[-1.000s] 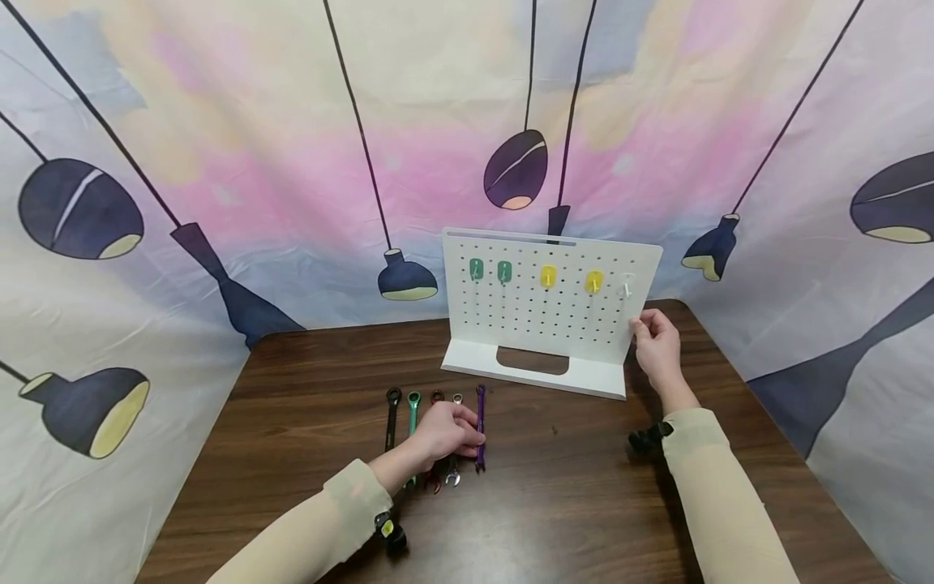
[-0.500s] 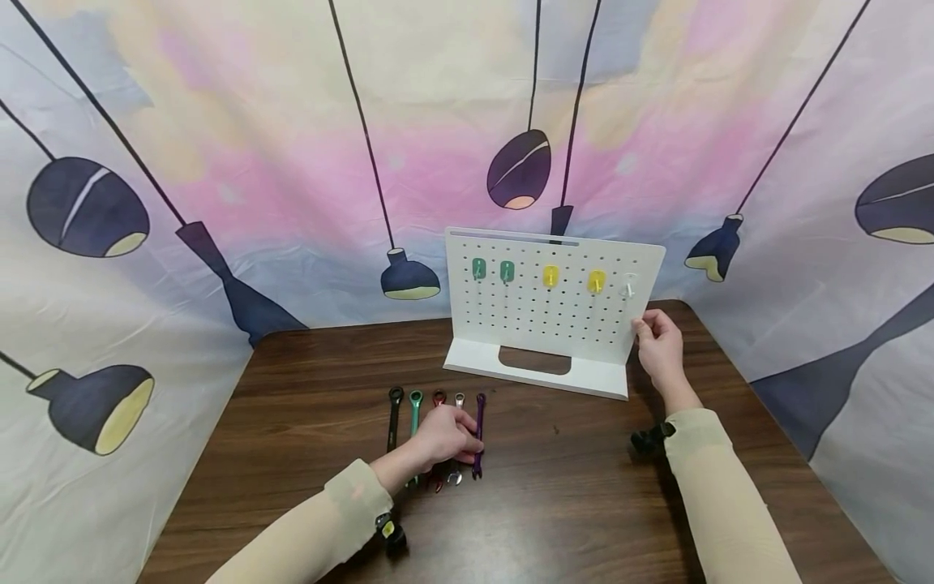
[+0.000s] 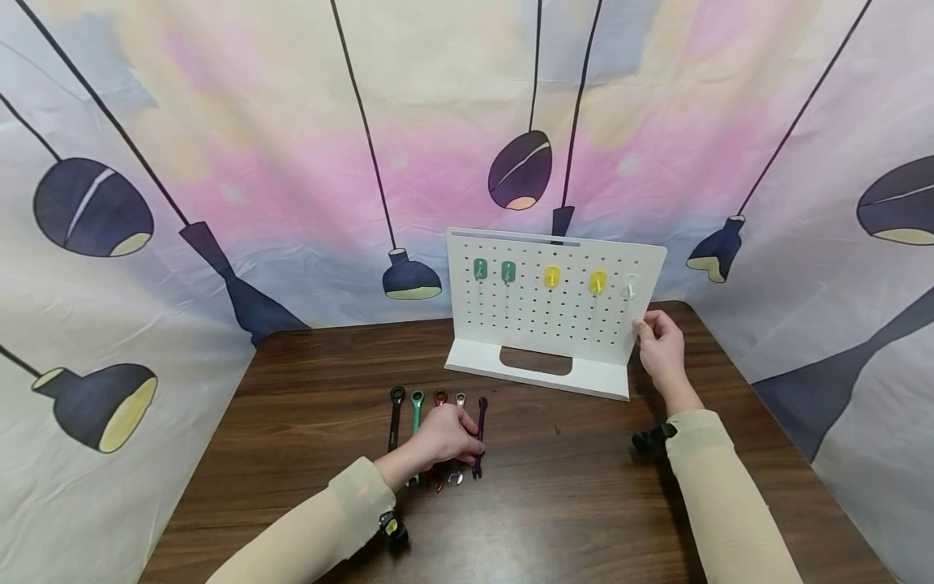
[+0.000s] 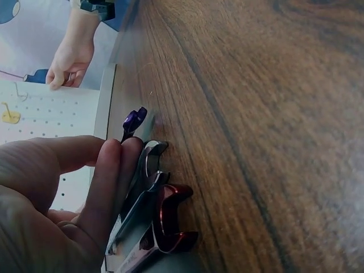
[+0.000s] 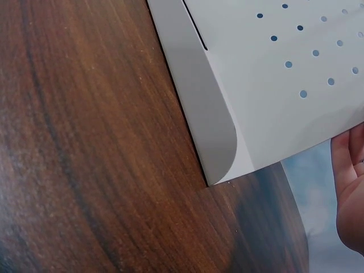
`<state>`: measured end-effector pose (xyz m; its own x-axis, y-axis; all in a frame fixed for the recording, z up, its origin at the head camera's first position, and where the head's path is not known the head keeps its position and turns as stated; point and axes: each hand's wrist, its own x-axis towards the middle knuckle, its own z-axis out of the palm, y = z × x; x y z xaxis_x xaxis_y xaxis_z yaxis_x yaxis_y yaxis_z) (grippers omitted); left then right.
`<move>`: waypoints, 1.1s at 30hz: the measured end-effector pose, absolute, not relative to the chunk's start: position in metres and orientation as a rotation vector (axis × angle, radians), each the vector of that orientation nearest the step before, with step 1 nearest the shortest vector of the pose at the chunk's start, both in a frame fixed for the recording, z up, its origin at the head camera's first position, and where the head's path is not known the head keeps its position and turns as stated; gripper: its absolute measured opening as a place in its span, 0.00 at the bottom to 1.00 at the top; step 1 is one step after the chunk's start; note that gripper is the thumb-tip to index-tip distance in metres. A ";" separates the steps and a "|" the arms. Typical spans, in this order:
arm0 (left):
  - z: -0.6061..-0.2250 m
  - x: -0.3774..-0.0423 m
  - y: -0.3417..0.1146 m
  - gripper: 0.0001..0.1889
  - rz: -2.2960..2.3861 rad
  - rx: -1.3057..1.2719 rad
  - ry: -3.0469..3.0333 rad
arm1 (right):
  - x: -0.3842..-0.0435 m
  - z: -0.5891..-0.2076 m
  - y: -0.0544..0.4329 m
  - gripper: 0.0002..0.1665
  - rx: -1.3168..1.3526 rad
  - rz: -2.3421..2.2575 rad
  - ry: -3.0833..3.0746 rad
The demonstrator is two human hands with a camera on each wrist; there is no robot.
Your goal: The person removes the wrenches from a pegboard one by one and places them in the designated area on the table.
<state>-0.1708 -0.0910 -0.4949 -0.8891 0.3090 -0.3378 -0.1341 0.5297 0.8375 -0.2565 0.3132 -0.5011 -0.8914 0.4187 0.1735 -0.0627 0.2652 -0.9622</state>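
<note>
My left hand pinches a purple combination wrench between thumb and fingers around its middle. In the left wrist view the purple wrench's open end sticks out past the fingertips. Beside it a silver wrench and a red wrench lie partly hidden under this hand. A green wrench and a black wrench lie further left. My right hand grips the right edge of a white pegboard stand, thumb in front.
Two green hooks, two yellow hooks and a clear hook are on the pegboard's front. The dark wooden table ends against a fabric backdrop painted with lamps.
The purple wrench has shifted slightly toward me in my left hand's pinch and tilted a little. My right hand and the pegboard have stayed in place.
</note>
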 end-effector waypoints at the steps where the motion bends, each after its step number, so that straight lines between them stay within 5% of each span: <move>1: -0.495 -0.171 -0.091 0.13 1.317 0.141 2.327 | -0.257 -0.502 0.314 0.16 -0.326 1.661 -2.149; 26: -0.485 -0.180 -0.113 0.16 1.457 0.280 2.381 | -0.254 -0.503 0.318 0.16 -0.295 1.709 -2.185; 33: -0.477 -0.197 -0.150 0.17 1.631 0.339 2.509 | -0.248 -0.496 0.326 0.28 -0.237 1.613 -2.308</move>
<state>-0.1970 -0.1504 -0.4767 -0.9664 0.2566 0.0136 0.1165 0.3906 0.9132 -0.2481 0.3259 -0.4961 -0.9367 0.3110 0.1610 -0.0442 0.3509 -0.9354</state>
